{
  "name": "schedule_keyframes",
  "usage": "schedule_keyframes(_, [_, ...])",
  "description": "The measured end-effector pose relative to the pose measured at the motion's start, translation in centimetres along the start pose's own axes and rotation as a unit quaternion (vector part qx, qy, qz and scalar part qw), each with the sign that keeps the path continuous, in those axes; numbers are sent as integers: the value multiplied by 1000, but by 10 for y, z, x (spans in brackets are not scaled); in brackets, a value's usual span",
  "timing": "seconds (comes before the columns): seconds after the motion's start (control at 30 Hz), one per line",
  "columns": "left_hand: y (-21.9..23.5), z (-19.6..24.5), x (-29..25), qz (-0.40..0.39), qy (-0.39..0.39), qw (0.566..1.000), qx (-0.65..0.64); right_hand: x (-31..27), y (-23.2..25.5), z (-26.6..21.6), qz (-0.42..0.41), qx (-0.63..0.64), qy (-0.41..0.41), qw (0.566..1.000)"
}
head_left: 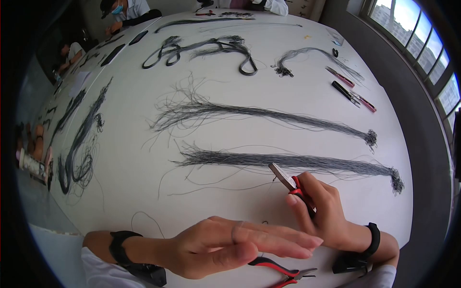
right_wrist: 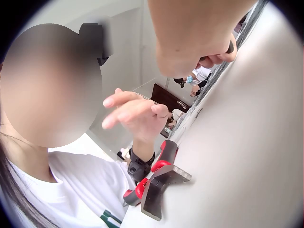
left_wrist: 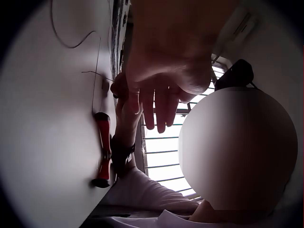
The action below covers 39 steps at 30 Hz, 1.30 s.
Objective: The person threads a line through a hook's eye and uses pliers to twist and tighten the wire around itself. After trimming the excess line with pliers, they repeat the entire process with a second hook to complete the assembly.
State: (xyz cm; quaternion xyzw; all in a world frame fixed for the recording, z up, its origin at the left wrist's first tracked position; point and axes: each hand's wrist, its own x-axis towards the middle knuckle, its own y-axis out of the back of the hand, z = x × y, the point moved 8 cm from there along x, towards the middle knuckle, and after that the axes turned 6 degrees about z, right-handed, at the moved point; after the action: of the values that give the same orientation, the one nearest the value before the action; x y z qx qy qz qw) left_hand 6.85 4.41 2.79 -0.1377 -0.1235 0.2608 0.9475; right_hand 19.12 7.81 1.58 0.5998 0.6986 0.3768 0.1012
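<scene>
The right hand (head_left: 326,206) grips red-and-black pliers (head_left: 300,191), their flat jaws pointing up and left beside the nearer bundle of dark wires (head_left: 288,161). A small dark bit shows beside those jaws. To its left, the left hand (head_left: 240,242) is held above the table with fingers extended, nothing seen in its grasp; the left wrist view also shows this hand (left_wrist: 164,90) with fingers straight. Below it a second red-and-black pair of pliers (head_left: 281,271) lies on the table, also seen in the right wrist view as pliers (right_wrist: 161,173) with spread jaws.
A farther wire bundle (head_left: 269,114) lies behind the nearer one. Cutters (head_left: 345,92) and red-handled tools (head_left: 342,77) rest at the right rear. More dark strands (head_left: 84,129) lie at the left. Other people (head_left: 126,12) sit around the table (head_left: 120,158).
</scene>
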Motion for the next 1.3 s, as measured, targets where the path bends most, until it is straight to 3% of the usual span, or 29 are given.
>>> schedule_keyframes(0.03, [1,-1,0,-1,1,1000,0,0,1,0,10,-2,11,1000])
schedule_keyframes(0.1, [29,6,-3,174,-49,983,23,0,2,-2,21,-4,21,1000])
schedule_keyframes(0.23, [37,13,-5,200,-69,971,114,-1,1,0,14,-15,-1,1000])
schedule_keyframes(0.3, [43,16,-9,237,-125,956,118,-2,0,-2,13,-17,3,1000])
schedule_keyframes(0.33, [41,16,-8,237,-125,956,118,-2,0,-5,15,-13,9,1000])
schedule_keyframes(0.4, [52,7,-11,338,-39,928,153,-3,-2,-7,15,-7,16,1000])
schedule_keyframes(0.5, [53,14,-11,366,-48,917,149,-3,-1,-10,26,-26,42,998])
schedule_keyframes(0.63, [59,15,-16,322,-34,938,123,-3,-2,-2,13,-51,3,999])
schedule_keyframes(0.7, [51,7,-18,239,2,969,57,-2,-2,-1,11,-49,-4,999])
schedule_keyframes(0.83, [35,11,-12,218,-39,975,-18,-2,-4,-2,11,-86,16,996])
schedule_keyframes(0.9, [38,27,-9,219,-143,962,82,-2,-5,-5,10,-92,30,995])
schedule_keyframes(1.13, [47,34,-8,243,-166,947,129,-3,-8,-12,-8,-97,69,993])
schedule_keyframes(1.3, [49,35,-8,236,-161,917,277,-5,-13,-18,-28,-95,113,989])
